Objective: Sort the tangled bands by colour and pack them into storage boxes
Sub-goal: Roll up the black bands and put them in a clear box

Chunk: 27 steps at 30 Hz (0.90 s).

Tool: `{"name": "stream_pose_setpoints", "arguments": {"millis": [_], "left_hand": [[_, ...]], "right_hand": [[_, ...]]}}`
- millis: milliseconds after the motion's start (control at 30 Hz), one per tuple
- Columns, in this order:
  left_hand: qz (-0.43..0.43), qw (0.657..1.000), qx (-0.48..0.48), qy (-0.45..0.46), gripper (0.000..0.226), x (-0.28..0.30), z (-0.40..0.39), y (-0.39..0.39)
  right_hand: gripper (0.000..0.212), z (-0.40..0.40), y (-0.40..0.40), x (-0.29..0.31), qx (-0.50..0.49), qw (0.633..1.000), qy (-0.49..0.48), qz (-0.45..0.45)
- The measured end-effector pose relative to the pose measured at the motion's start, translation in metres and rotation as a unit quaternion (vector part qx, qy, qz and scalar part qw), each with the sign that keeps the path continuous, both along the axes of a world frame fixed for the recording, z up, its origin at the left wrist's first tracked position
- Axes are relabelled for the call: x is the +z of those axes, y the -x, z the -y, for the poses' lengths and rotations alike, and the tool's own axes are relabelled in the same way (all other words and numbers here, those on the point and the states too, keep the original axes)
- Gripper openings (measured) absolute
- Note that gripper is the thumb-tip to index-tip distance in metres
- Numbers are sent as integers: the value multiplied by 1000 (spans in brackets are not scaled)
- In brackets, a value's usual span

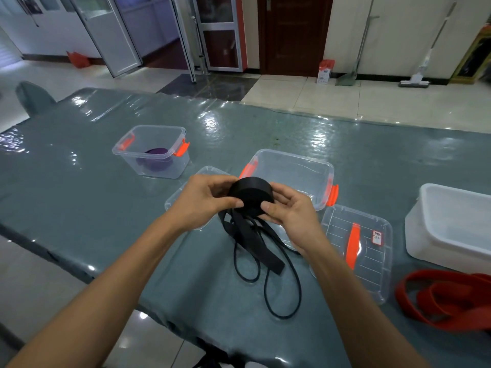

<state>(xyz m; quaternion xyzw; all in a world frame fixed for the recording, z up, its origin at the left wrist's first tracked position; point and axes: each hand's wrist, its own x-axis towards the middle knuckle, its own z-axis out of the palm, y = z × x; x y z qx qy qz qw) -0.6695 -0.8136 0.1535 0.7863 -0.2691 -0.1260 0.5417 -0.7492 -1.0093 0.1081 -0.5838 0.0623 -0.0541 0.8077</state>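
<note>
Your left hand (204, 199) and right hand (285, 208) both grip the rolled black band (251, 193), thumbs pressed on its near side and fingers curled round the back, so the coil is clamped between the 2 hands just above the table (79, 208). In the head view the coil's round face tilts up and away from you, and its unrolled tail (255, 243) hangs straight down toward you onto the table, where it lies mixed with thin black cord loops (281, 288). The empty clear storage box (292, 173) sits directly behind the coil, just beyond your fingertips, so the coming move is probably a short push forward; your right hand is the nearer to it. Both forearms reach in level, converging on the coil. The purple band (156, 155) lies in the far left box (151, 150), and the red bands (446, 298) lie well apart at your right, near a loose lid (369, 261). Finish rolling the tail first, I judge.
</note>
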Motion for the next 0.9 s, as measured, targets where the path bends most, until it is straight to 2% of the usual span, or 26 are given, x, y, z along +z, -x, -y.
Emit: {"name": "stream_pose_setpoints", "arguments": {"millis": [67, 133, 200, 267, 333, 433, 533, 600, 667, 700, 767, 833, 900], "left_hand": [[53, 996, -10, -68, 38, 0, -3, 2], [133, 979, -21, -151, 36, -4, -3, 2], [174, 966, -41, -186, 34, -6, 0, 4], [202, 961, -47, -183, 30, -6, 4, 6], [199, 968, -32, -150, 32, -4, 7, 9], [137, 986, -10, -93, 40, -2, 11, 12], [65, 997, 4, -36, 45, -4, 12, 11], [21, 1000, 2, -7, 46, -3, 13, 12], [7, 1000, -12, -17, 44, -2, 15, 13], [9, 999, -17, -33, 43, -2, 14, 13], [31, 995, -20, -87, 39, -4, 13, 13], [86, 982, -36, -164, 37, -6, 11, 11], [133, 965, -59, -220, 30, -7, 12, 11]], "right_hand": [[48, 2, 0, -1, -11, 984, 176, 36], [56, 6, 0, 2, 2, 931, 360, 59], [55, 7, -2, 5, 37, 883, 462, 70], [46, 9, -1, 6, 37, 878, 471, 73], [40, 12, 1, 9, 16, 904, 422, 67], [44, 16, 3, 9, -12, 952, 304, 45], [46, 17, 7, 9, 0, 989, 141, 37], [46, 15, 12, 9, 5, 1000, 25, 13], [47, 11, 13, 4, -10, 1000, -20, 2], [48, 9, 13, 1, -16, 1000, 1, 7], [51, 10, 12, -6, -23, 991, 128, 27], [56, 13, 13, -9, -12, 962, 270, 37], [57, 19, 12, -11, 29, 929, 366, 46]]}}
